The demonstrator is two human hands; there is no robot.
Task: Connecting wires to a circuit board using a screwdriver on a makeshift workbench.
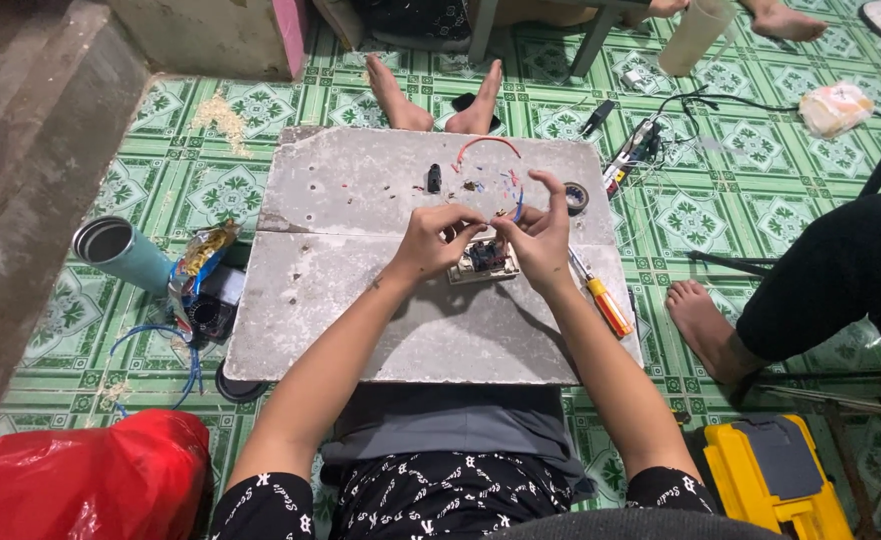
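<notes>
Working over a grey slab (380,300) laid across the lap, two bare hands meet at one small white switch plate (481,262) that lies near the slab's middle. Left hand (430,240) has its fingers curled in tight, pinching at something tiny right above the plate; what sits between the fingertips is too small to tell. Right hand (538,235) is pressed against the plate's far edge, thumb and fingers closed on a thin blue wire (518,204) that arcs up from it, index finger raised.

Counting around the slab: one red wire (485,143) looped near its far edge, one small black part (433,178) just left of that, one black ring (576,196) at its right edge. One screwdriver with an orange and yellow handle (605,300) lies on the slab's right side, just beside the right wrist.

Off the slab to the left, one teal metal cup (120,252) lies tipped over, a crinkled blue and yellow snack wrapper (200,255) just beside it. One red plastic bag (80,480) sits at the near left, one yellow case (770,480) at the near right.
</notes>
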